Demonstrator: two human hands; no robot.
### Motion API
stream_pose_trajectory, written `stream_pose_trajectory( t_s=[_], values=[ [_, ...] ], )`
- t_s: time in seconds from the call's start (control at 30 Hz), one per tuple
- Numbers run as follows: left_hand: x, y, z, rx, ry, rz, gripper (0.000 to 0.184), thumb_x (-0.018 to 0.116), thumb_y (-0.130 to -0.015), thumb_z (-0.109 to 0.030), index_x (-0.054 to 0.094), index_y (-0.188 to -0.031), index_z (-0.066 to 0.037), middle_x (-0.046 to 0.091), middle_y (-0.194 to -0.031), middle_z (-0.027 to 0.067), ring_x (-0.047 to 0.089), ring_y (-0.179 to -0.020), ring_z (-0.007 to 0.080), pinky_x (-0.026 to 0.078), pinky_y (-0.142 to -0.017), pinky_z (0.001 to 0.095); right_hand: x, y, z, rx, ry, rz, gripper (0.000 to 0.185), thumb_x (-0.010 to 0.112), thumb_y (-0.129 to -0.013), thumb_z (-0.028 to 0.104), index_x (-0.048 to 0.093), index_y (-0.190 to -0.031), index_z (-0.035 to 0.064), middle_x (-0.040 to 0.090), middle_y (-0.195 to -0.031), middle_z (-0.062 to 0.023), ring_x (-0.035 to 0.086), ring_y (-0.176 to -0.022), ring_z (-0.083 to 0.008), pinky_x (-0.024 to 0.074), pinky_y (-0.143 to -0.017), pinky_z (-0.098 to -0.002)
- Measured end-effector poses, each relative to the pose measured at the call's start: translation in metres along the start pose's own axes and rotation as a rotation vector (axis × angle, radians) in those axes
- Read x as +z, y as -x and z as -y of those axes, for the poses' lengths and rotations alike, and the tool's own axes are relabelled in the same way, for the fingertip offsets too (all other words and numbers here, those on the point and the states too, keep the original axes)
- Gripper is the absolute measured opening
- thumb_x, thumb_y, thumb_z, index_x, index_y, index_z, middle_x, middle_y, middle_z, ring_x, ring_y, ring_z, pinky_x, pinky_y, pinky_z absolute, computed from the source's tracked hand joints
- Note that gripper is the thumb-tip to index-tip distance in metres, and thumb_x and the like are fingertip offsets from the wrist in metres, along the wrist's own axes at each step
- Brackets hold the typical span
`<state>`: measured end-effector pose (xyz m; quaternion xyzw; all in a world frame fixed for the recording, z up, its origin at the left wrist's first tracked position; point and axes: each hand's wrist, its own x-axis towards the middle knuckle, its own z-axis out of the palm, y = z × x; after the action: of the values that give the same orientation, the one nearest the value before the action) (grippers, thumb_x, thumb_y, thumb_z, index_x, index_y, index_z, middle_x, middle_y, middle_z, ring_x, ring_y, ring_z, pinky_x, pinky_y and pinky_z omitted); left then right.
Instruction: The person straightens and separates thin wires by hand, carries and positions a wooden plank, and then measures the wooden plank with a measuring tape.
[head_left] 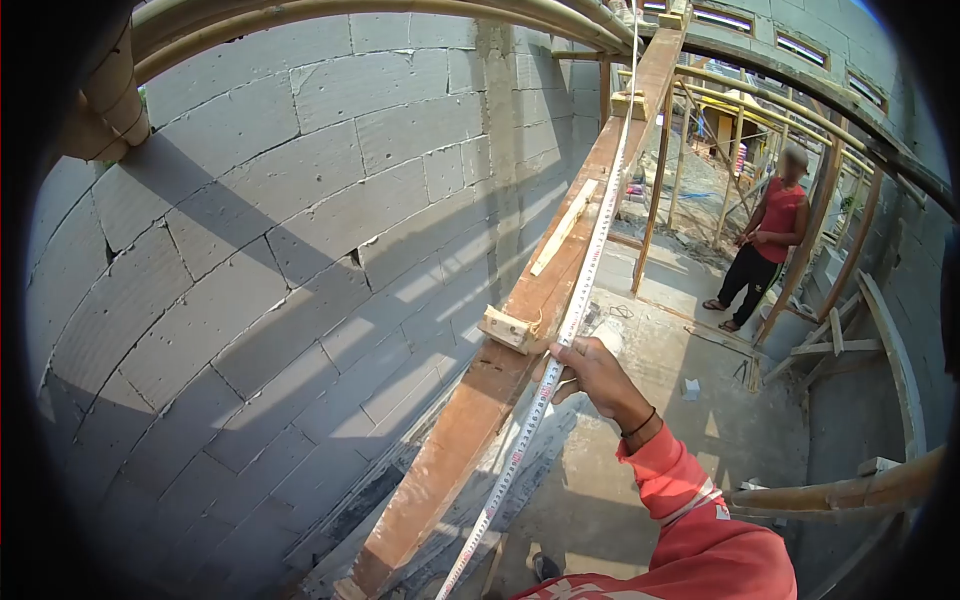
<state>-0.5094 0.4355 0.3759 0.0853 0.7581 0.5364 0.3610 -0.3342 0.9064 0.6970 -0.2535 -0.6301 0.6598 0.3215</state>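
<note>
My right hand (pixel 598 380), in a red sleeve, pinches the white tape measure (pixel 588 262) between thumb and fingers. The tape is pulled out long and runs from the bottom of the view up to the far end of a brown wooden beam (pixel 455 445), along its right edge. Just left of my fingertips, a small wood block (pixel 506 328) sits across the beam. Farther up, a thin pale wood strip (pixel 565 228) lies on top, and another small block (pixel 628 104) is beyond it. My left hand is out of view.
A grey block wall (pixel 290 250) rises on the left. Bamboo poles (pixel 380 8) cross overhead. Well below, on the concrete floor (pixel 640 480), a person in a red top (pixel 780 225) stands at the right among wooden posts. A curved plank (pixel 893 365) leans at far right.
</note>
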Motion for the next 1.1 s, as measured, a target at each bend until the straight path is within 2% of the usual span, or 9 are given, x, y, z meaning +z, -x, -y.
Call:
stream_pose_trajectory(
  t_s=[0.13,0.27,0.47,0.53,0.6,0.7,0.8,0.87,1.1],
  values=[
    [-0.01,0.029,0.02,0.093,0.011,-0.016,0.03,0.075,-0.087,-0.03,0.063,-0.084,-0.002,0.052,-0.069,-0.0041,0.044,-0.065,0.0045,0.036,-0.058,0.0239,0.003,-0.002,0.006,-0.009,0.054,0.062,0.035,0.049,-0.102,0.027,0.065,-0.101,-0.0042,0.07,-0.089,-0.012,0.068,-0.07,-0.0164,0.0567,-0.055,-0.026],
    [-0.012,0.061,-0.034,0.272,-0.226,-0.066,0.022,0.071,-0.09,-0.022,0.066,-0.083,-0.002,0.054,-0.066,0.0016,0.045,-0.061,0.0086,0.038,-0.055,0.0281,-0.007,0.005,0.002,0.028,0.426,0.228,0.045,0.049,-0.102,0.033,0.066,-0.082,-0.003,0.067,-0.064,-0.0104,0.065,-0.055,-0.016,0.0492,-0.048,-0.0232],
    [-0.027,0.11,-0.05,0.263,-0.32,-0.358,0.02,0.071,-0.087,-0.022,0.066,-0.087,-0.003,0.063,-0.077,0.0125,0.058,-0.071,0.0241,0.044,-0.066,0.0359,0.048,0.005,0.019,-0.114,0.422,1.352,0.048,0.071,-0.088,0.043,0.07,-0.087,-0.0049,0.07,-0.065,-0.0119,0.069,-0.057,-0.0179,0.0535,-0.056,-0.0243],
    [-0.024,0.119,-0.047,0.264,-0.317,-0.438,0.021,0.072,-0.087,-0.023,0.066,-0.087,-0.003,0.063,-0.076,0.012,0.058,-0.071,0.0259,0.044,-0.066,0.0363,0.086,0.01,0.006,-0.274,0.094,1.407,0.051,0.071,-0.088,0.044,0.07,-0.094,-0.0065,0.069,-0.064,-0.0125,0.069,-0.056,-0.0193,0.0535,-0.057,-0.0256],
    [-0.027,0.122,-0.045,0.315,-0.336,-0.44,0.023,0.072,-0.086,-0.027,0.066,-0.086,-0.005,0.061,-0.076,0.0109,0.057,-0.072,0.0285,0.044,-0.071,0.038,0.128,0.041,-0.001,-0.23,0.118,1.072,0.047,0.074,-0.086,0.039,0.069,-0.099,-0.0059,0.071,-0.073,-0.0151,0.071,-0.067,-0.022,0.0531,-0.064,-0.0283],
    [-0.034,0.132,-0.05,0.355,-0.318,-0.476,0.028,0.074,-0.084,-0.032,0.066,-0.085,-0.005,0.061,-0.077,0.0098,0.058,-0.076,0.0284,0.042,-0.079,0.0392,0.2,0.068,-0.017,-0.702,0.855,1.109,0.038,0.076,-0.08,0.012,0.066,-0.113,-0.0003,0.069,-0.101,-0.0203,0.067,-0.083,-0.0361,0.05,-0.074,-0.0383],
    [-0.051,0.149,-0.056,0.44,-0.341,-0.576,0.032,0.075,-0.082,-0.037,0.066,-0.084,-0.006,0.061,-0.078,0.0096,0.058,-0.079,0.0275,0.039,-0.084,0.0396,0.248,0.09,-0.047,-0.799,0.917,1.432,0.041,0.075,-0.082,0.018,0.063,-0.117,0.0028,0.068,-0.094,-0.0223,0.065,-0.076,-0.0407,0.0497,-0.067,-0.0443],
    [-0.061,0.158,-0.049,0.435,-0.37,-0.613,0.033,0.073,-0.083,-0.038,0.066,-0.083,-0.006,0.061,-0.077,0.0096,0.058,-0.079,0.0276,0.039,-0.085,0.0393,0.273,0.114,-0.054,-0.424,1.213,1.588,0.038,0.073,-0.085,0.025,0.063,-0.115,0.0021,0.068,-0.084,-0.0209,0.064,-0.072,-0.0409,0.0492,-0.064,-0.0465],
    [-0.145,0.17,0.057,0.263,-0.428,-0.691,0.032,0.066,-0.089,-0.038,0.066,-0.077,-0.008,0.06,-0.073,0.0088,0.057,-0.078,0.0275,0.035,-0.089,0.04,0.373,0.199,-0.101,-0.398,1.225,1.558,0.023,0.07,-0.087,0.026,0.068,-0.097,0.005,0.064,-0.066,-0.0193,0.063,-0.063,-0.0398,0.0472,-0.058,-0.0466]
  ],
)
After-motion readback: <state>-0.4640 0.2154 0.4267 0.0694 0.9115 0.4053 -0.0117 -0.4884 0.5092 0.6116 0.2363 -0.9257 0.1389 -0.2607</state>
